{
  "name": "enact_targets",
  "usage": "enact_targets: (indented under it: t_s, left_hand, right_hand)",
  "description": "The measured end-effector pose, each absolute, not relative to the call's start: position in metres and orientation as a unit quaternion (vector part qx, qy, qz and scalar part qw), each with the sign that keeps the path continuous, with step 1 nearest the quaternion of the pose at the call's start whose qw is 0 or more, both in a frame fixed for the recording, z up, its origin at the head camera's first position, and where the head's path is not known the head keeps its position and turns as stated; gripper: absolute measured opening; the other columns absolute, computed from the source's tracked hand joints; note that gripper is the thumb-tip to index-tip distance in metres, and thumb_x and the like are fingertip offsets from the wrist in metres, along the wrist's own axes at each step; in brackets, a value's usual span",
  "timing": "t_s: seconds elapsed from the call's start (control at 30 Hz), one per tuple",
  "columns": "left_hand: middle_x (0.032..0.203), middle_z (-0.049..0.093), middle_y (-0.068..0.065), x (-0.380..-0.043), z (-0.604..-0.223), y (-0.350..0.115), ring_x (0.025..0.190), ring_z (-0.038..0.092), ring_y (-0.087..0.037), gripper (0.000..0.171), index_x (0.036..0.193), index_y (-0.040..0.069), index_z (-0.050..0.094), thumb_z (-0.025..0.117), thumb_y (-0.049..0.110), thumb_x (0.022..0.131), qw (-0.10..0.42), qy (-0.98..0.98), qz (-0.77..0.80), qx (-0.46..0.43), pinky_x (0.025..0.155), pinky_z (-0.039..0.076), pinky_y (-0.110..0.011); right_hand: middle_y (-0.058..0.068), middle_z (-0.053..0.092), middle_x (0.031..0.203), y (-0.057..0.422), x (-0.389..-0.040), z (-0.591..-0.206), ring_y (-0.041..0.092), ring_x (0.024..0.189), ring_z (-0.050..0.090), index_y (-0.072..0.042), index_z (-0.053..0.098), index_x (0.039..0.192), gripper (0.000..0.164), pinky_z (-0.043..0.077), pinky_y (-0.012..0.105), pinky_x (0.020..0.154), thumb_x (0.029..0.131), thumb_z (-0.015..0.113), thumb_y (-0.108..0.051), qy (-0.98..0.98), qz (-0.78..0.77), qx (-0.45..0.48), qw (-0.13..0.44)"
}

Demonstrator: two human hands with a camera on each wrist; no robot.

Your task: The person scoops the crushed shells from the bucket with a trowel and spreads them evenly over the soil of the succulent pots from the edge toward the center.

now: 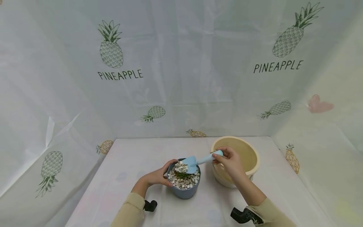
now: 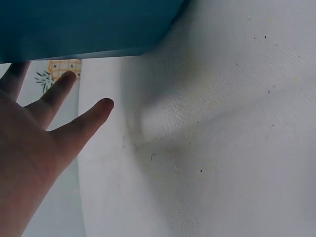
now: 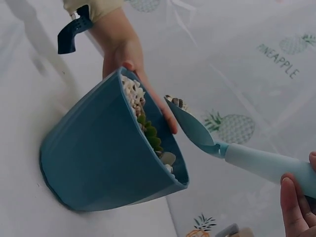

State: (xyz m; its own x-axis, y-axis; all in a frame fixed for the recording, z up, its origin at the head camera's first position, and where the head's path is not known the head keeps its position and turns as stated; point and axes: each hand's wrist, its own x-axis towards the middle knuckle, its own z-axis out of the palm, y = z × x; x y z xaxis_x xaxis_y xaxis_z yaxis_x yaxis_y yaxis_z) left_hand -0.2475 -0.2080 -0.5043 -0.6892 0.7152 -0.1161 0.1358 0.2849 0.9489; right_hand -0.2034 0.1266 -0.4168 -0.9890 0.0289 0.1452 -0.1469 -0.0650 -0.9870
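Note:
A blue-grey flower pot (image 1: 185,193) stands on the table, holding pale pebbles (image 1: 181,183) round a small green succulent (image 3: 151,133). My left hand (image 1: 157,177) holds the pot at its left side, thumb and a finger along the rim; its other fingers (image 2: 81,129) extend apart beside the wall. Above the pot is a light blue hand trowel (image 1: 190,164), its handle gripped in my right hand (image 1: 229,160). Pebbles (image 1: 181,167) lie on the blade, over the succulent, which they partly hide in the head view. In the right wrist view the trowel's tip is just outside the rim.
A larger cream pot (image 1: 254,159) stands at the right, behind my right hand; its bottom is hidden. A white cloth covers the table (image 1: 127,189). Pineapple-printed sheets (image 1: 184,78) hang behind and at both sides. Each wrist wears a black camera mount (image 1: 150,205).

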Motion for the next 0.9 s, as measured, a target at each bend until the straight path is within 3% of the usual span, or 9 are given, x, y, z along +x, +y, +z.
enact_targets:
  t_s: [0.2, 0.47, 0.9]
  left_hand:
    - [0.160, 0.003, -0.017, -0.242, -0.506, -0.210, 0.145, 0.008, -0.040, 0.103, 0.155, 0.031, 0.012, 0.082, 0.028, 0.079, 0.257, 0.763, 0.524, 0.276, 0.108, 0.030, -0.059]
    - [0.161, 0.002, -0.018, -0.228, -0.509, -0.212, 0.145, 0.005, -0.042, 0.108, 0.157, 0.021, 0.006, 0.081, 0.032, 0.081, 0.233, 0.776, 0.521, 0.268, 0.108, 0.028, -0.062]
    - [0.161, 0.002, -0.018, -0.209, -0.511, -0.209, 0.143, 0.009, -0.049, 0.102, 0.157, 0.024, 0.009, 0.078, 0.031, 0.083, 0.187, 0.800, 0.522, 0.229, 0.105, 0.026, -0.067]
  right_hand:
    - [0.016, 0.069, 0.098, 0.118, -0.211, -0.414, 0.016, 0.070, 0.068, 0.012, 0.056, 0.113, 0.029, 0.058, 0.028, 0.068, 0.088, 0.068, 0.005, -0.694, 0.717, 0.052, 0.043]
    - [0.016, 0.069, 0.097, 0.109, -0.216, -0.411, 0.017, 0.070, 0.068, 0.011, 0.057, 0.113, 0.029, 0.058, 0.030, 0.068, 0.088, 0.069, 0.004, -0.702, 0.708, 0.069, 0.028]
    - [0.018, 0.067, 0.097, 0.098, -0.221, -0.408, 0.021, 0.070, 0.068, 0.007, 0.060, 0.110, 0.025, 0.058, 0.033, 0.067, 0.089, 0.070, 0.000, -0.724, 0.678, 0.126, 0.012]
